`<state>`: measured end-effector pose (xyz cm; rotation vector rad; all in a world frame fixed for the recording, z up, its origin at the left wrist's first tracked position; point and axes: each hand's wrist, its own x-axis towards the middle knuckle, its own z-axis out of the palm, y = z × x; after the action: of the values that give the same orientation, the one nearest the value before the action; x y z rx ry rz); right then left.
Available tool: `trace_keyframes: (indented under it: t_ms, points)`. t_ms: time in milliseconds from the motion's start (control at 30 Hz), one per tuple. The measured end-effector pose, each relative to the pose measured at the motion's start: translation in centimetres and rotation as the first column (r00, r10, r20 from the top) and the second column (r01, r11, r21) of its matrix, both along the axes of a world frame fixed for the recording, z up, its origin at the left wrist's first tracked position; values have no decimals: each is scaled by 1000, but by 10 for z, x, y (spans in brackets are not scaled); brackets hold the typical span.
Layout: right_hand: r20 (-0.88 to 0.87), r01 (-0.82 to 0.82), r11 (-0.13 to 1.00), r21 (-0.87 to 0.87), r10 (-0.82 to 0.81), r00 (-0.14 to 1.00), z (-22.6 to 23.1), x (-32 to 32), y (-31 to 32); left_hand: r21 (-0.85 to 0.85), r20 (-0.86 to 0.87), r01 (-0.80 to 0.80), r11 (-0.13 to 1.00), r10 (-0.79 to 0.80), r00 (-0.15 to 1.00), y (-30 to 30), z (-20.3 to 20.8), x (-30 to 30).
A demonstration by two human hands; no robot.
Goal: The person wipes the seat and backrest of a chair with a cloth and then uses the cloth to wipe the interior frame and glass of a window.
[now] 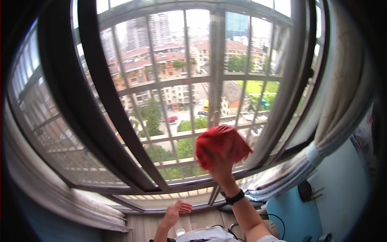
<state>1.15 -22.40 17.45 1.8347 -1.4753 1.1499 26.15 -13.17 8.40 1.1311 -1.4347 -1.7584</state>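
A bunched red cloth (213, 141) is in my right hand (222, 166), its loose edge hanging to the right of my fingers. My right arm is raised, and the cloth lies in front of the lower part of a large window (177, 125); whether it touches the glass I cannot tell. Around my right wrist is a black watch (234, 197). Lower down, my left hand (174, 211) holds nothing, with its fingers stretched out, apart from the window's lower frame.
Dark upright window frames (117, 109) stand on the left. Metal bars (161, 84) cross outside the glass, with buildings and trees far below. A tied curtain (322, 139) hangs at right, another pale curtain (60, 201) at left. A light blue surface (288, 213) lies low on the right.
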Motion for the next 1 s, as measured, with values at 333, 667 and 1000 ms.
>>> trace_keyframes:
  t_ms: [333,667,1000]
  points:
    - [901,291,873,-392,301,312,115,-181,-12,-64,-27,180,982,-182,983,-21,10,-40]
    - [462,322,886,-334,-144,875,154,64,-33,-77,-22,173,982,-175,984,-29,7,2]
    - [145,-16,994,-111,32,989,69,118,-10,-15,-20,226,974,-227,974,-32,-14,31]
